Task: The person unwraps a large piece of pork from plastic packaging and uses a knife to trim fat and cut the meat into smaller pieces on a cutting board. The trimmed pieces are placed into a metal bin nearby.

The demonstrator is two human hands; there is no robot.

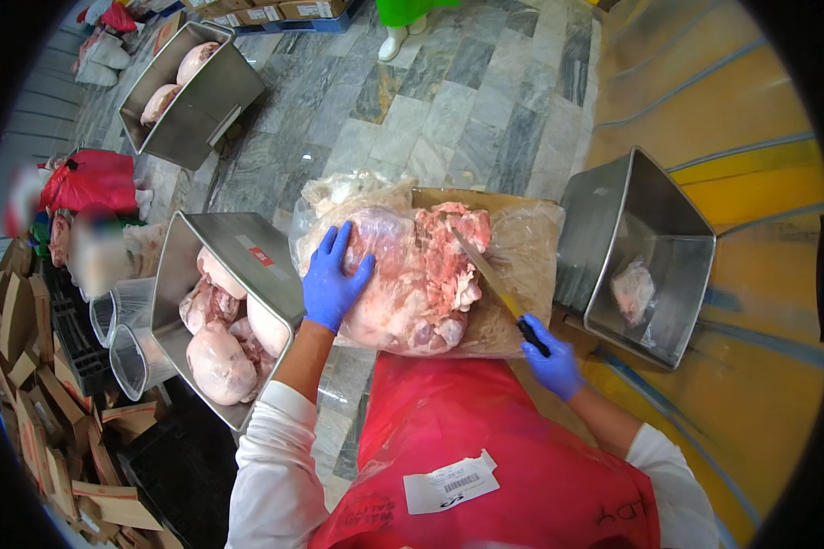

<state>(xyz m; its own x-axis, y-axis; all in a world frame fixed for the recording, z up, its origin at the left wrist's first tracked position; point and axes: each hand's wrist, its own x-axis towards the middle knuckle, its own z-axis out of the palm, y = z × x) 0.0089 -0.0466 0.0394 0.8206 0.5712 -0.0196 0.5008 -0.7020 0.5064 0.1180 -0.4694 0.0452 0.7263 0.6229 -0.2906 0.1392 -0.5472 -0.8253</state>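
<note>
A large block of raw pink meat (394, 297), partly covered by clear plastic film (325, 197), lies on a brown cardboard box (533, 242) in front of me. My left hand (335, 282), in a blue glove, rests flat on the block's left side with its fingers apart. On the other side, my right hand (557, 368), gloved in blue too, is closed round the dark handle of a long knife (493, 276). The blade slants up and left, its tip at the ragged, cut-looking upper right part of the meat.
Left of the box stands a tilted metal bin (288, 274) with several large meat pieces. On the right, another metal bin (572, 242) holds one wrapped piece. A third bin (188, 133) is far left. Cardboard pieces (27, 412) pile up at lower left. Other people are beyond.
</note>
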